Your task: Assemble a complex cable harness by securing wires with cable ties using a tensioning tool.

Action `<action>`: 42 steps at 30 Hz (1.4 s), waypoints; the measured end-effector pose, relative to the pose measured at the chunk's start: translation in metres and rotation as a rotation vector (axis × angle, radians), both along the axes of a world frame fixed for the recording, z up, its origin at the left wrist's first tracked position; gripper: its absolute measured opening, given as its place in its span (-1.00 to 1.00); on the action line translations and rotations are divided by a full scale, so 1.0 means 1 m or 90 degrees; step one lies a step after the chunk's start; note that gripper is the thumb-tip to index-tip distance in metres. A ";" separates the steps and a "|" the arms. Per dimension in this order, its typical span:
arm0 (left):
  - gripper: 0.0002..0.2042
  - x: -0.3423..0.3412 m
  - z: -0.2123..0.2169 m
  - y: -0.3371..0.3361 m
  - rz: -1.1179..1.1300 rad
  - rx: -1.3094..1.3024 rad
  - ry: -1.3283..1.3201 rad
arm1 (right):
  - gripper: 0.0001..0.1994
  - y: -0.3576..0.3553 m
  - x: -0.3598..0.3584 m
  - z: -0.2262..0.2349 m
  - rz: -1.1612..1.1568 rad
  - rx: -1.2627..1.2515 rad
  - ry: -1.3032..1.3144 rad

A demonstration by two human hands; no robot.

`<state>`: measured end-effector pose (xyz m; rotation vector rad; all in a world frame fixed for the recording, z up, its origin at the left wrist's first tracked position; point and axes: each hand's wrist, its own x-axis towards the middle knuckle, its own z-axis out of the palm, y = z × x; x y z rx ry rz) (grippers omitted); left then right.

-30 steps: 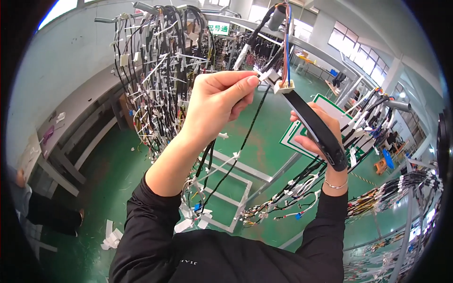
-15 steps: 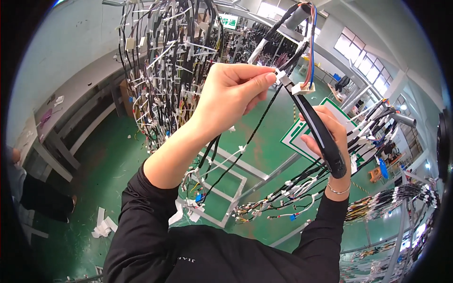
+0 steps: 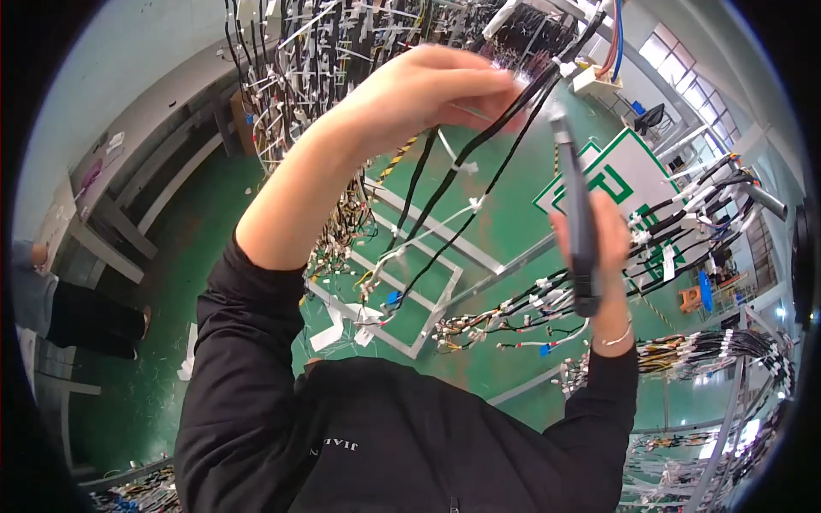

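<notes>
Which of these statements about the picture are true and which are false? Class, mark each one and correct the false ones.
1. The right hand holds a long dark tool. True.
2. The bracelet is on the left wrist. False: the bracelet is on the right wrist.
3. The left hand is raised near black cables. True.
4. The floor is plain white. False: the floor is green.
5. The wires at the white connector are all yellow. False: the wires include a blue one and reddish-brown ones.
6. An orange stool stands toward the picture's right side. True.
</notes>
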<state>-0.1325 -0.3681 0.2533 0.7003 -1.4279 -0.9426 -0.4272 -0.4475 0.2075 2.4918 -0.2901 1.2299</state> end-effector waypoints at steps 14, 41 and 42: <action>-0.36 -0.105 -0.130 -0.037 0.737 -0.230 -0.211 | -0.69 0.068 0.019 -0.076 0.020 0.376 -0.080; -0.79 -0.016 -0.064 0.149 0.319 -0.043 0.100 | -0.62 0.021 0.058 -0.048 0.343 0.455 -0.045; -0.79 -0.019 -0.064 0.151 0.323 -0.042 0.100 | -0.62 0.022 0.060 -0.050 0.388 0.458 -0.037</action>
